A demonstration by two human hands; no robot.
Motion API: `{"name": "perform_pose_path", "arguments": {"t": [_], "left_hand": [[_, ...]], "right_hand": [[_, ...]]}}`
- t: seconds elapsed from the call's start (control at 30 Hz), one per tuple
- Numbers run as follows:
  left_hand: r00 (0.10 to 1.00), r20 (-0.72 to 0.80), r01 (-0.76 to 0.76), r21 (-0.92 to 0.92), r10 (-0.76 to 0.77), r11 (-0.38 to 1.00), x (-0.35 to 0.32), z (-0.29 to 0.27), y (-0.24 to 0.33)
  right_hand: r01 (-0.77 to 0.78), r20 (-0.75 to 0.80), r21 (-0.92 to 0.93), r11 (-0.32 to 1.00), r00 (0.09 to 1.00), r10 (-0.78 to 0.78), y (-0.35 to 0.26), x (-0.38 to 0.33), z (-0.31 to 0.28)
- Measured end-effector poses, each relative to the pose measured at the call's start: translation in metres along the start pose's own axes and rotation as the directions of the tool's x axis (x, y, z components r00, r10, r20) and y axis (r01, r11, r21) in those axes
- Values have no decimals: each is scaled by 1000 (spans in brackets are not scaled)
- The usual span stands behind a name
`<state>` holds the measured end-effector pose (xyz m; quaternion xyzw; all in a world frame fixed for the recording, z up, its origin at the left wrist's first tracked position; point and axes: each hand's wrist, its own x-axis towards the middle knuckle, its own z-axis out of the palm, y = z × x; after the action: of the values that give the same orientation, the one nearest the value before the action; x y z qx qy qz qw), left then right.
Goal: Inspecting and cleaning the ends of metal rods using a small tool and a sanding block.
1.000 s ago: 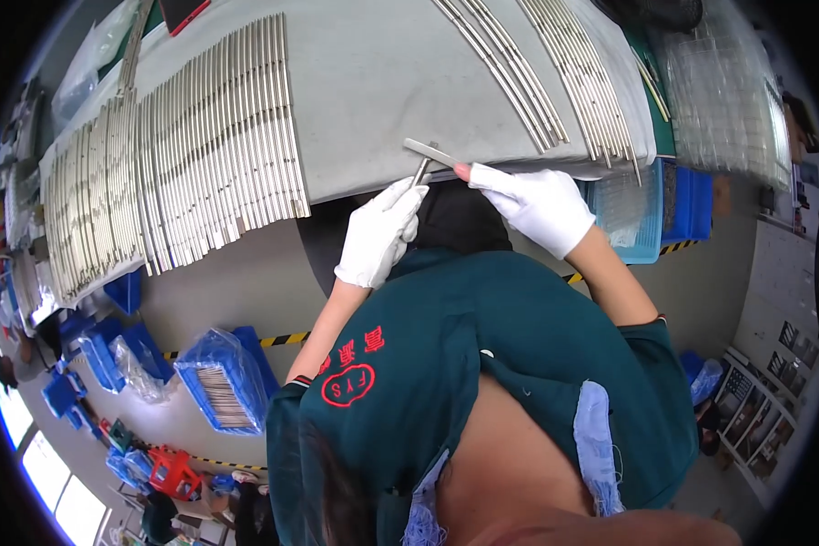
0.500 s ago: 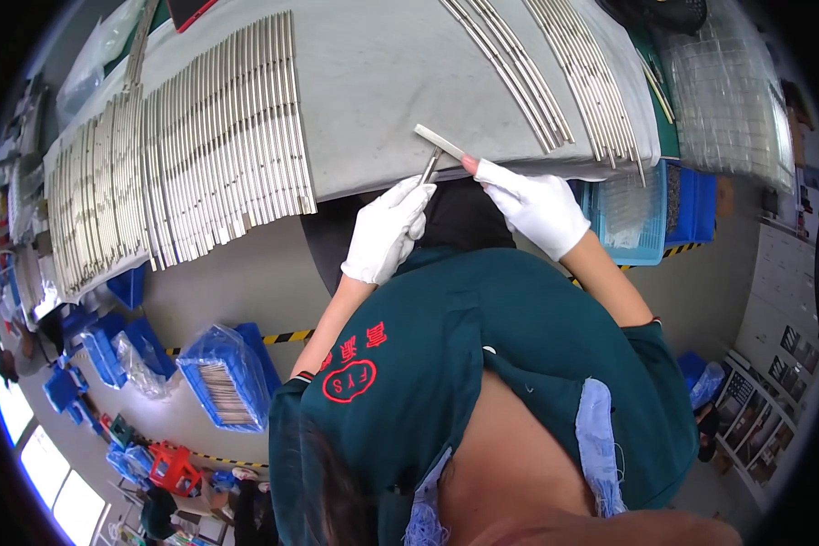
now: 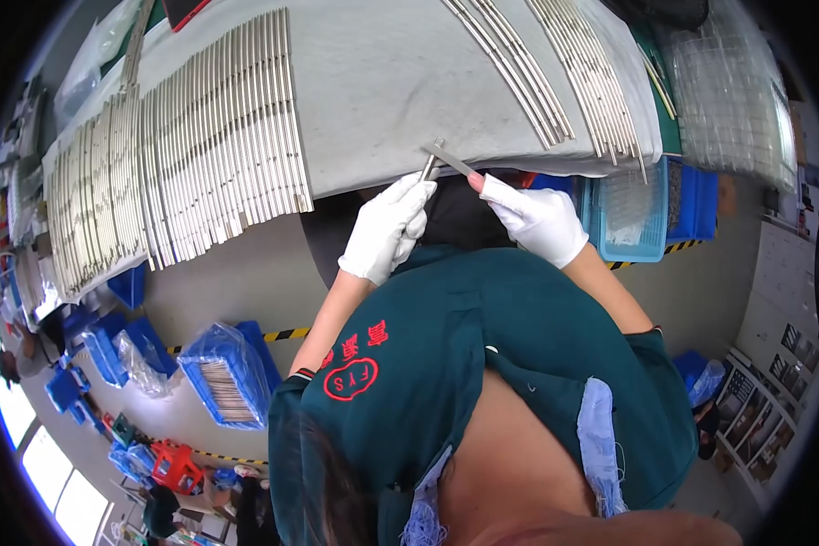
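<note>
We see the left hand point(image 3: 387, 229), in a white fabric glove, pinching a short slim metal rod point(image 3: 428, 166) upright between its fingertips, while the white-gloved right hand point(image 3: 539, 221) pinches the near end of a flat grey metal strip point(image 3: 449, 160) whose far end meets the rod's top. Both pieces are held just over the near edge of the grey cloth-covered worktable point(image 3: 391, 82), probably to keep them level with the rows of long silvery metal rods point(image 3: 214, 150) lying there.
</note>
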<state>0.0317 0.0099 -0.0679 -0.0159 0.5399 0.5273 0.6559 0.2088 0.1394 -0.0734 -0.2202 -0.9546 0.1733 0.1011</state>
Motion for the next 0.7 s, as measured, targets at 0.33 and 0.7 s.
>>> {"name": "perform_pose_path", "arguments": {"t": [0.33,0.7], "left_hand": [[998,54,38,-88,-33,995,1,-2,-3],[998,68,21,-53,-17,998,3,-4,-1]], "right_hand": [[42,-20,-4,999,999,-42,3,2,4],[63,-136,4,998,989,-61,1,18,15]]}}
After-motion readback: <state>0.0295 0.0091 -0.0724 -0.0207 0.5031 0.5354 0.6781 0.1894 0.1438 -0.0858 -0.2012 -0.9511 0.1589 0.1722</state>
